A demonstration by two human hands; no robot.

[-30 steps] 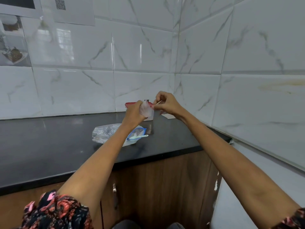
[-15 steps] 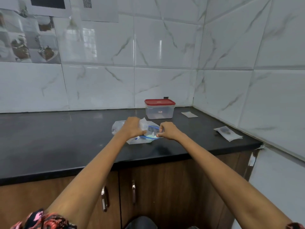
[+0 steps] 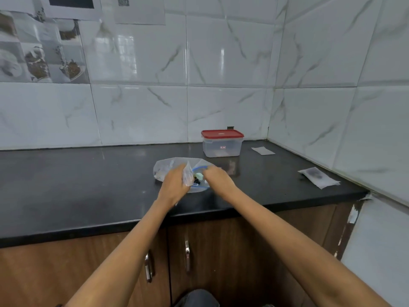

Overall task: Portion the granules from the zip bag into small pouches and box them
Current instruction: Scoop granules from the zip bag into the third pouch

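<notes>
step: scooping granules for a small pouch (image 3: pixel 187 176) | left hand (image 3: pixel 174 187) pinches pouch | right hand (image 3: pixel 218 178) in zip bag (image 3: pixel 164 168), grip unclear | next: fill pouch cleanly

Your two bare forearms reach forward and converge toward twelve o'clock. Your left hand (image 3: pixel 174 185) has its fingers curled, pinching a thin clear pouch (image 3: pixel 188 176); your right hand (image 3: pixel 218 179) sits just beside it at three o'clock, knuckles up, fingers blurred
</notes>
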